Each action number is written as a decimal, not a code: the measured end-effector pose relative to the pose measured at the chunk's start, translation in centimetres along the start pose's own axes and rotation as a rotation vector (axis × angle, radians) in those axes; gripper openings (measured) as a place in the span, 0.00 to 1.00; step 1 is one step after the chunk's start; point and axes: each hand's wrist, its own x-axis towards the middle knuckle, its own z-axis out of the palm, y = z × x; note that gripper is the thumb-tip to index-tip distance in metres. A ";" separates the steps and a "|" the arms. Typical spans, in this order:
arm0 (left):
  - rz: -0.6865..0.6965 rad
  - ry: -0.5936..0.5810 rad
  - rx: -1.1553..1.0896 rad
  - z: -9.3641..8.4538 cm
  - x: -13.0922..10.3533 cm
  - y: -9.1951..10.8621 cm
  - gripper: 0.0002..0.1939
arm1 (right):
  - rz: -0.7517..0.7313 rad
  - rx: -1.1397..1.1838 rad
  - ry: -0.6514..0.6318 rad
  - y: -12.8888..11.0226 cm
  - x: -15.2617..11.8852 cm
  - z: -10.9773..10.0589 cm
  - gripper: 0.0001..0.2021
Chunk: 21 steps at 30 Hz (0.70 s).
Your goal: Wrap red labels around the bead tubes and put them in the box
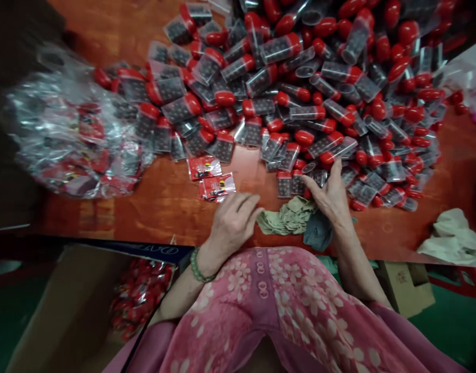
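My left hand [235, 220], with a green bead bracelet [199, 269] at the wrist, hovers low over the table's front. Its fingers are curled inward, and whatever lies within them is hidden. Close beyond it lie a few small red printed packets [218, 186]. My right hand [331, 202] reaches to the near edge of a heap of clear containers with red caps [272, 106]. Its thumb and fingers are spread apart around a clear container [319, 178] with dark contents. A crumpled pale green cloth [290, 215] and a dark blue-grey cloth [317, 230] lie between my hands.
A clear plastic bag [78, 140] of red packets sits at the left of the orange-brown table [163, 207]. Below the edge stands a cardboard box [62, 316] with more red packets [140, 295]. A pale cloth [453, 235] lies at the right.
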 end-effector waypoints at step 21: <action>0.015 0.191 0.415 0.4 -1.6 -5.9 0.16 | 0.283 0.043 0.604 3.3 -6.0 -6.5 0.20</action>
